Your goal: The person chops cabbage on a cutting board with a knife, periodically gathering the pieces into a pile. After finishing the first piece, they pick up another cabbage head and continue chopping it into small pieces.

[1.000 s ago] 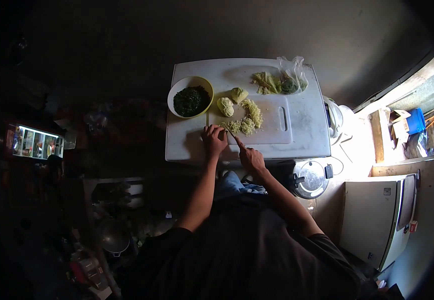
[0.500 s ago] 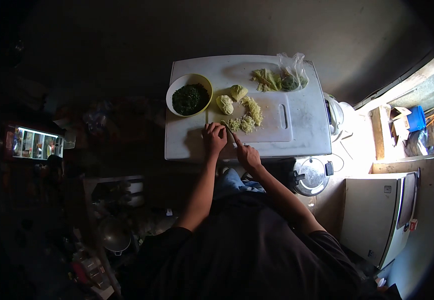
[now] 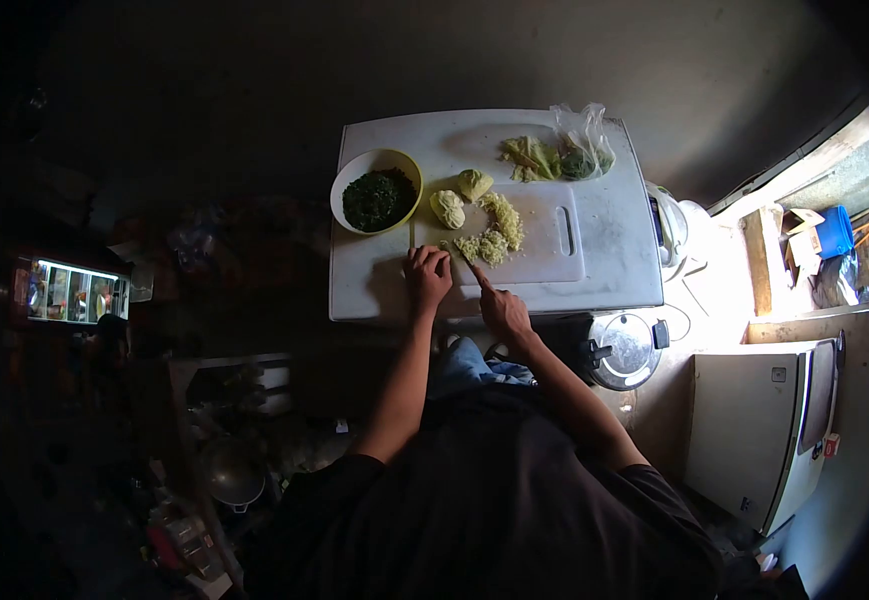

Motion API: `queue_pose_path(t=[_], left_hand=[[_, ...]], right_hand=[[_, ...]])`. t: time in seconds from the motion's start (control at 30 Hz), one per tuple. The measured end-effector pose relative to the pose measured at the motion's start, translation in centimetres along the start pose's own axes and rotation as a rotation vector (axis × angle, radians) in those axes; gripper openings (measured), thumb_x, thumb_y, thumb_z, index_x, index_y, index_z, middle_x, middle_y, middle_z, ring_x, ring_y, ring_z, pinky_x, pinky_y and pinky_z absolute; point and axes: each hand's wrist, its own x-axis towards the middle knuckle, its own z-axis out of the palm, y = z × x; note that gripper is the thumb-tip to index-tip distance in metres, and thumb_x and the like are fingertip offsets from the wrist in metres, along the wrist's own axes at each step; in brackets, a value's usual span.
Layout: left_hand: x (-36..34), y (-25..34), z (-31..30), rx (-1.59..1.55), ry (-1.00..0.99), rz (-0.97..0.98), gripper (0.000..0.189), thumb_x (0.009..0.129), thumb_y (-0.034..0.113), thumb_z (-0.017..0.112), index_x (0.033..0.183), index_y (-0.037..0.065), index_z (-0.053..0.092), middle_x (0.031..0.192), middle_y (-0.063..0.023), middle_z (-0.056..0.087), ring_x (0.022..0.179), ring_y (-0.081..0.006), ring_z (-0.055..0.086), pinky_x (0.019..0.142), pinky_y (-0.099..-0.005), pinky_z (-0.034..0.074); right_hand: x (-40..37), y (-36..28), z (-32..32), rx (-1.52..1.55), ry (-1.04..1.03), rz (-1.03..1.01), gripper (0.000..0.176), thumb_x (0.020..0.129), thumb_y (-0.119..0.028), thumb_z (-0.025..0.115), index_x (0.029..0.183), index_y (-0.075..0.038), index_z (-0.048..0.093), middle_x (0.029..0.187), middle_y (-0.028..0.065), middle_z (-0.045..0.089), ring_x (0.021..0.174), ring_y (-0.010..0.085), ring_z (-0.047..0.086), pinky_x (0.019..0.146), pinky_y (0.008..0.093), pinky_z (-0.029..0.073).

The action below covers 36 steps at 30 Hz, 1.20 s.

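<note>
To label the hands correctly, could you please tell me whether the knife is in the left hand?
No, the right hand holds the knife over the cutting board.

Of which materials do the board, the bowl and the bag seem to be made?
Board: probably plastic, matte; pale, uniform, no visible grain.
Bowl: likely plastic, smooth, yellow and white, though enamelled metal is possible.
Bag: seemingly thin, shiny plastic film; it is see-through and crinkled.

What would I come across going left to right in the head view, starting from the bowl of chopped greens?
Bowl of chopped greens → left hand → knife → right hand → clear plastic bag → blue container. Pale shreds and white cutting board overlap others sideways, so they're left out.
</note>
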Motion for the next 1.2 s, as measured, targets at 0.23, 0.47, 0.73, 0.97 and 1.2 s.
queue_pose_path(t=[0.23,0.47,0.73,0.97,1.2], left_hand=[[0.0,-0.1,0.1,-0.002,-0.001,-0.002,0.005,0.081,0.008,0.071,0.085,0.008,0.070,0.092,-0.0062,0.064,0.092,-0.0313,0.059,0.080,-0.0441,0.048],[0.1,0.2,0.0,-0.005,0.021,0.001,0.003,0.081,0.009,0.071,0.084,0.008,0.070,0.091,-0.0065,0.065,0.090,-0.0323,0.059,0.079,-0.0441,0.049],[0.1,0.0,0.1,-0.003,0.006,0.005,0.004,0.081,0.009,0.072,0.083,0.008,0.070,0.091,-0.0064,0.065,0.090,-0.0320,0.059,0.080,-0.0442,0.049],[0.0,0.1,0.2,0.004,0.036,0.023,0.005,0.081,0.009,0.073,0.085,0.008,0.070,0.092,-0.0072,0.066,0.091,-0.0322,0.060,0.079,-0.0440,0.050],[0.0,-0.1,0.1,-0.019,0.009,0.003,0.006,0.081,0.009,0.074,0.085,0.007,0.071,0.091,-0.0074,0.066,0.092,-0.0329,0.061,0.079,-0.0441,0.050]], right_hand=[[-0.7,0.1,0.9,0.029,0.022,-0.095,0.070,0.096,-0.016,0.046,0.160,-0.030,0.022,0.078,0.0251,0.068,0.071,0.0463,0.067,0.066,0.0588,0.052],[-0.7,0.4,2.5,-0.013,0.034,-0.098,0.079,0.093,-0.012,0.051,0.162,-0.029,0.016,0.085,0.0224,0.070,0.074,0.0438,0.069,0.068,0.0573,0.054],[0.5,0.8,4.5,0.008,0.124,-0.136,0.074,0.095,-0.013,0.049,0.161,-0.029,0.019,0.088,0.0224,0.069,0.074,0.0440,0.068,0.069,0.0561,0.054],[0.6,0.9,4.7,0.020,0.134,-0.160,0.080,0.092,-0.011,0.051,0.162,-0.029,0.016,0.087,0.0222,0.068,0.074,0.0434,0.068,0.068,0.0560,0.054],[-0.1,1.3,3.4,0.005,0.079,-0.153,0.079,0.093,-0.010,0.050,0.162,-0.026,0.015,0.086,0.0229,0.069,0.072,0.0441,0.068,0.067,0.0558,0.054]])
